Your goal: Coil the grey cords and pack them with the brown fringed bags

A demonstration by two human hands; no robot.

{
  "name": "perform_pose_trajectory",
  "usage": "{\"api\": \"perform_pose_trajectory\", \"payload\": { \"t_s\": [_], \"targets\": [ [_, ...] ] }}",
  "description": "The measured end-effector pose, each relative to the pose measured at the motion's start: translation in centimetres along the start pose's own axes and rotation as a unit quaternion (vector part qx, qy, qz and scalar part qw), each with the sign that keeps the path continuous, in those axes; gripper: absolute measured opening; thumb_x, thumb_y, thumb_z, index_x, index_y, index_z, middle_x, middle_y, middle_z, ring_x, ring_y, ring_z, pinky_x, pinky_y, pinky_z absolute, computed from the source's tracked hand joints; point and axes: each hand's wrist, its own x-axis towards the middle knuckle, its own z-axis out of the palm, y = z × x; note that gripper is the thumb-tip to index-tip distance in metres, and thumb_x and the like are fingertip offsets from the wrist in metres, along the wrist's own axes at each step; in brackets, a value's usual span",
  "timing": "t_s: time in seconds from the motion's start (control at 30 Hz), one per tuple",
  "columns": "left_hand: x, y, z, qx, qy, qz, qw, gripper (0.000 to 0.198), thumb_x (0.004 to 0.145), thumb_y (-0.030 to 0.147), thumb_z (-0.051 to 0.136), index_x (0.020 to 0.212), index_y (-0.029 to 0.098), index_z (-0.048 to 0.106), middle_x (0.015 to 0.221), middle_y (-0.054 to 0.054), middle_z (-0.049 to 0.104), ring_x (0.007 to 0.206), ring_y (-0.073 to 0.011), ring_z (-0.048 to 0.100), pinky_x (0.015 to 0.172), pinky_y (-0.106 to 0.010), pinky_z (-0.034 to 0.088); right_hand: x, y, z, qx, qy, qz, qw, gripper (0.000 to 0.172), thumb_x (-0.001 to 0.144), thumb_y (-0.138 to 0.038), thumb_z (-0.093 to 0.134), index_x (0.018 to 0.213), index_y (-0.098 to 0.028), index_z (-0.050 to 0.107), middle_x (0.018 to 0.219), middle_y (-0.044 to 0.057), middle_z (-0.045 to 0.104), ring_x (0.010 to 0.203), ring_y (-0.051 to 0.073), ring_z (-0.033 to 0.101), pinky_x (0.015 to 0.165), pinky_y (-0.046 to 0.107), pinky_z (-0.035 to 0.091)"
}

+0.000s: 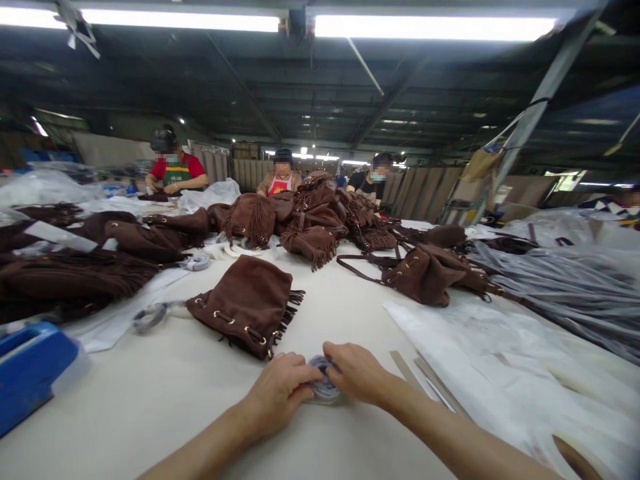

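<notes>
One grey coil (pixel 327 391), apparently being arranged, has left hand (pixel 279 392) and right hand (pixel 358 373) partly closed on it, next needing a steady pinch; brown bag (pixel 253 297) at its ten o'clock.

Overhead tube lights (pixel 435 27) glare white against a dim roof (pixel 310 100); the pale surface (pixel 165 407) is diffusely lit, with soft, faint shadows. Fine detail in the grey coil (pixel 325 391) is blurred. Wide-angle distortion stretches the edges, notably the blue object (pixel 30 373) at left.
</notes>
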Motion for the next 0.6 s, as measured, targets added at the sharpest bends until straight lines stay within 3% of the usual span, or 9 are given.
{"api": "perform_pose_trajectory", "payload": {
  "t_s": [0.2,0.33,0.43,0.5,0.6],
  "targets": [
    [0.5,-0.6,-1.3,-0.021,-0.045,0.043,0.998,0.032,0.082,0.005,0.057,0.103,0.028,0.065,0.087,0.000,0.051,0.087,-0.0156,0.049,0.075,-0.024,0.040,0.8,0.1,-0.1,-0.009,-0.007,-0.046,0.999,0.015,0.077,-0.019,0.050,0.087,-0.018,0.061,0.083,0.010,0.070,0.075,0.025,0.064,0.060,0.029,0.030],
    [0.6,-0.7,-0.8,0.011,-0.034,0.042,0.999,0.019,0.081,0.005,0.059,0.089,0.022,0.062,0.090,-0.001,0.047,0.089,-0.0171,0.046,0.076,-0.026,0.041,1.3,0.2,0.1,0.026,0.007,-0.044,0.999,0.018,0.076,-0.018,0.053,0.091,-0.019,0.062,0.081,0.007,0.070,0.078,0.023,0.063,0.062,0.028,0.034],
    [0.5,-0.6,0.0,0.014,0.007,0.011,1.000,0.020,0.079,0.002,0.058,0.089,0.019,0.058,0.101,-0.004,0.047,0.097,-0.0193,0.044,0.084,-0.031,0.041,0.5,0.1,0.5,0.071,0.031,-0.028,0.997,0.023,0.086,-0.021,0.047,0.106,-0.020,0.058,0.081,0.003,0.068,0.075,0.017,0.062,0.066,0.025,0.040],
    [0.4,-0.7,0.3,-0.016,0.035,0.002,0.999,0.025,0.076,-0.002,0.056,0.090,0.018,0.056,0.108,-0.005,0.046,0.102,-0.0197,0.043,0.090,-0.033,0.040,-0.4,-0.1,0.8,0.125,0.084,-0.040,0.988,0.024,0.089,-0.023,0.046,0.111,-0.021,0.055,0.094,0.004,0.067,0.078,0.015,0.061,0.072,0.025,0.043],
    [0.5,-1.1,0.1,-0.075,0.051,0.017,0.996,0.029,0.073,-0.005,0.053,0.090,0.018,0.055,0.107,-0.004,0.045,0.102,-0.0180,0.044,0.092,-0.031,0.039,-1.4,-0.4,1.3,0.174,0.121,-0.129,0.969,0.030,0.083,-0.019,0.053,0.113,-0.023,0.054,0.120,0.006,0.058,0.094,0.017,0.058,0.082,0.027,0.042]
  ]
}}
